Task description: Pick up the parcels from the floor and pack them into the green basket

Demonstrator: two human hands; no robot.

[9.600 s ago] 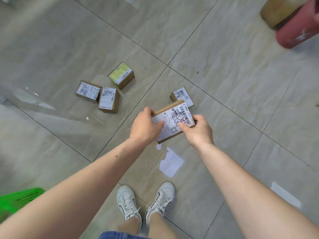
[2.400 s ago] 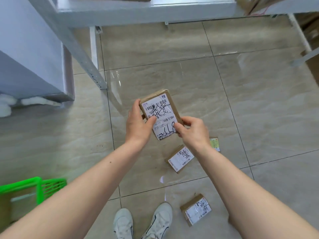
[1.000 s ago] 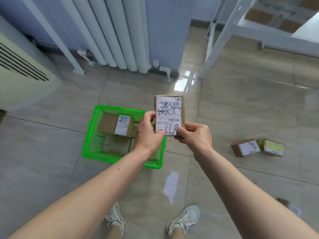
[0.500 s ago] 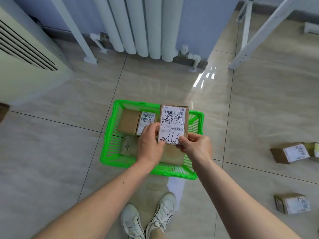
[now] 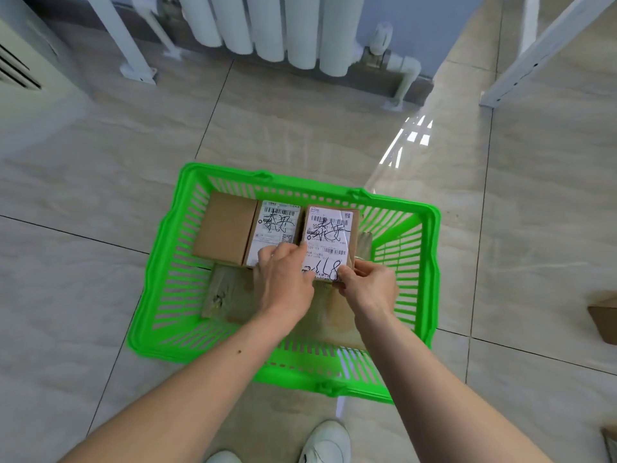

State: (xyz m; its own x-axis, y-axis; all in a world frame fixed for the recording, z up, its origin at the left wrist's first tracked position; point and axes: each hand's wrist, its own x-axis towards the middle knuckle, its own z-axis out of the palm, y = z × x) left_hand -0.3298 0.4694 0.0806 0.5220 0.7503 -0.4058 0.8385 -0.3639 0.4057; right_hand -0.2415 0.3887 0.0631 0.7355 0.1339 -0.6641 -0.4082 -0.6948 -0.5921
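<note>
The green basket point(image 5: 167, 262) stands on the tiled floor in front of me. Both hands hold a small brown parcel with a white scribbled label point(image 5: 329, 237) inside the basket, low at its back right. My left hand point(image 5: 283, 279) grips its left lower edge and my right hand point(image 5: 365, 285) its right lower corner. Beside it on the left lies a larger parcel point(image 5: 230, 227) with a white label. Flat brown parcels point(image 5: 227, 295) lie underneath on the basket's bottom, partly hidden by my hands.
A white radiator point(image 5: 267, 25) and a white frame leg point(image 5: 133, 61) stand behind the basket; another white leg point(image 5: 521, 71) is at the back right. A loose parcel point(image 5: 606, 319) lies on the floor at the right edge. My shoes point(image 5: 325, 444) are just below the basket.
I turned from the floor parcels to the basket, stepped close and lowered the held parcel down into it beside the labelled parcel. Both hands still hold it.
</note>
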